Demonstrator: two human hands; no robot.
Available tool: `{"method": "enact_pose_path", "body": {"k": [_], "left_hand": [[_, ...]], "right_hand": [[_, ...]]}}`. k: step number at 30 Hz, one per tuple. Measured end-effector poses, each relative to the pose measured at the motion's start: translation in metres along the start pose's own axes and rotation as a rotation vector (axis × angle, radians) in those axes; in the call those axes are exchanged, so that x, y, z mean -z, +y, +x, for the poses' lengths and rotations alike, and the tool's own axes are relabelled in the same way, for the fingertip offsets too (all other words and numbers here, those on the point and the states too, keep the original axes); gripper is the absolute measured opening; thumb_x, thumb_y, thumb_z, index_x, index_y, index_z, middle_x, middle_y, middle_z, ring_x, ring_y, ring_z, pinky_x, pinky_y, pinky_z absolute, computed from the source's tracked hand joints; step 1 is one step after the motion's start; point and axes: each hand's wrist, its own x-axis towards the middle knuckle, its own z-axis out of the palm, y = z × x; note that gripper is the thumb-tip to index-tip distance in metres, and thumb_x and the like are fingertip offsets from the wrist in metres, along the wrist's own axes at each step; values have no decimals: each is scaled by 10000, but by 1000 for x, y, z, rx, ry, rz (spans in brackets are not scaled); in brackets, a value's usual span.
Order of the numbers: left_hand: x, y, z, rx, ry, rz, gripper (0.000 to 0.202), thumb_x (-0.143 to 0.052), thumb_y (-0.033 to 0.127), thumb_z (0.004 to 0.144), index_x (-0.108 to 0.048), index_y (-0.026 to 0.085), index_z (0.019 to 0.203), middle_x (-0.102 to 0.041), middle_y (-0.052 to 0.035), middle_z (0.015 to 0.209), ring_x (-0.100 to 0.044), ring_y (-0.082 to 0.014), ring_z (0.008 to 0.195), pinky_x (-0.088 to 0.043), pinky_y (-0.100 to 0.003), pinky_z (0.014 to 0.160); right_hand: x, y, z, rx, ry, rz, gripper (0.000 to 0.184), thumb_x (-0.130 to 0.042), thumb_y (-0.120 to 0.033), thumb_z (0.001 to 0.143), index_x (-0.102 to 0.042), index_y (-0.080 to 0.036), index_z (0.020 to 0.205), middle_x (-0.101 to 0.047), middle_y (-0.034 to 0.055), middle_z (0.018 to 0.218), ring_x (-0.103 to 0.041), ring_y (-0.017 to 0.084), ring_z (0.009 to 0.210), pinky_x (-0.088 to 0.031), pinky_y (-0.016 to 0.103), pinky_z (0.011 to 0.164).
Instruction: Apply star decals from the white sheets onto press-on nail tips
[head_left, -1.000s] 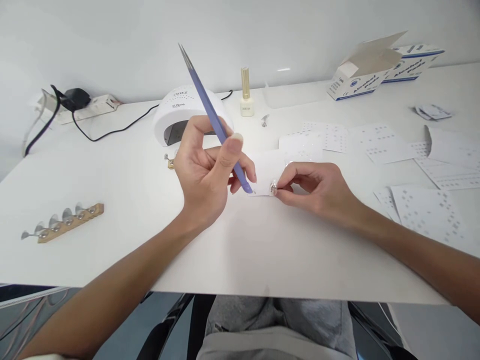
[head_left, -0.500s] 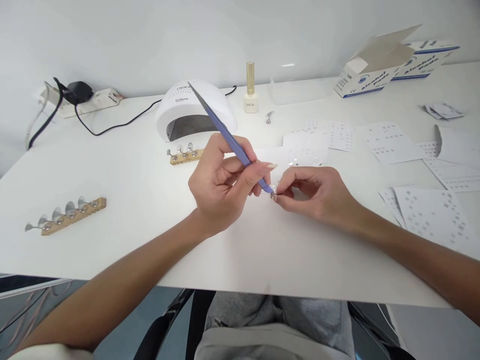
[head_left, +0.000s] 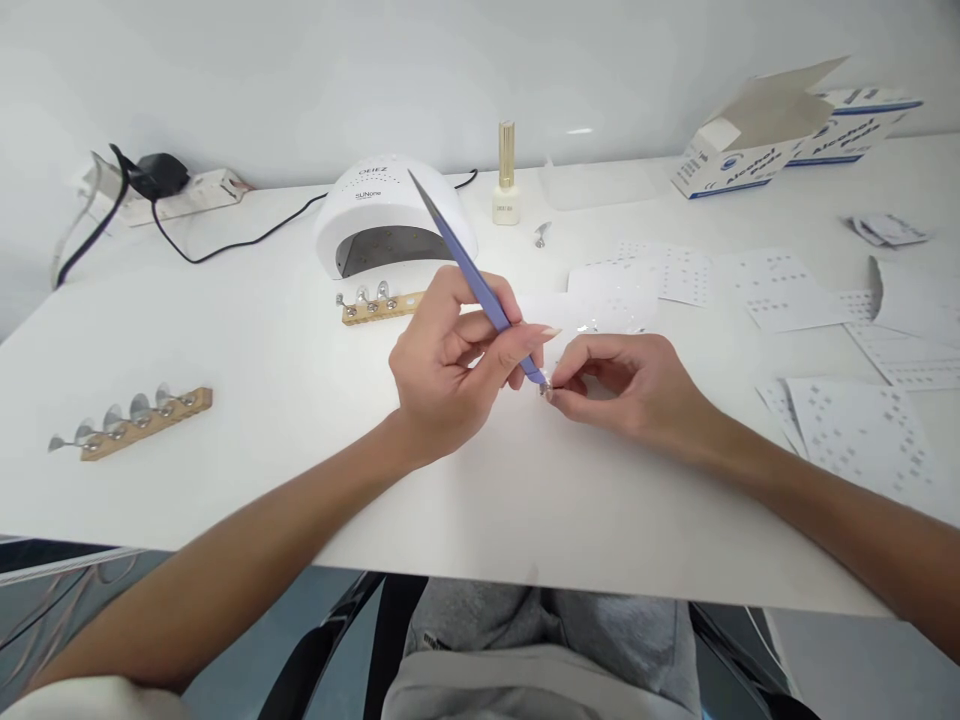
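Observation:
My left hand (head_left: 469, 365) grips purple tweezers (head_left: 478, 285) like a pen. Their dark pointed end tilts up and to the left, while the flat purple lower end reaches a small shiny nail tip (head_left: 544, 388). Thumb and fingers of my right hand (head_left: 626, 385) pinch that piece from the right, just above the white table (head_left: 480, 500). The fingers cover much of it, so its stand and fine details cannot be made out.
Nail stands fill a wooden bar (head_left: 146, 425) at left; another bar (head_left: 379, 308) lies before the nail lamp (head_left: 397, 215). A polish bottle (head_left: 505, 190), a single nail stand (head_left: 542, 235) and alcohol pad boxes (head_left: 739, 150) are behind. Sticker sheets (head_left: 855, 430) lie at right.
The upper end of the tweezers has swung slightly right, and my left hand has shifted a little right with it. My right hand keeps its pinch in nearly the same place.

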Motion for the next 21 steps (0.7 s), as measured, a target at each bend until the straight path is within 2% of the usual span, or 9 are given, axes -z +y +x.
{"method": "enact_pose_path", "body": {"k": [11,15,21], "left_hand": [[1,0,-1,17,4,-33,176,-683,281,831,-513,235,832,-641,61,651,-613,-104,494,-500,-253,419],[1,0,0,-27,-19,-33,146,-653,255,853,-511,235,831,-627,66,642,-616,-97,493,-496,-242,412],[1,2,0,-8,-13,0,171,-670,296,844,-513,233,815,-615,60,659,-624,-98,501,-506,-243,410]], "right_hand": [[0,1,-1,-8,8,6,89,-704,-167,727,-633,-198,685,-602,-13,648,-532,113,583,-447,264,545],[1,0,-1,-24,4,18,83,-706,-172,736,-638,-196,694,-606,-13,658,-534,110,591,-446,256,546],[0,-1,-1,-30,4,10,92,-711,-179,730,-631,-198,689,-601,-12,660,-530,115,595,-446,262,549]]}}
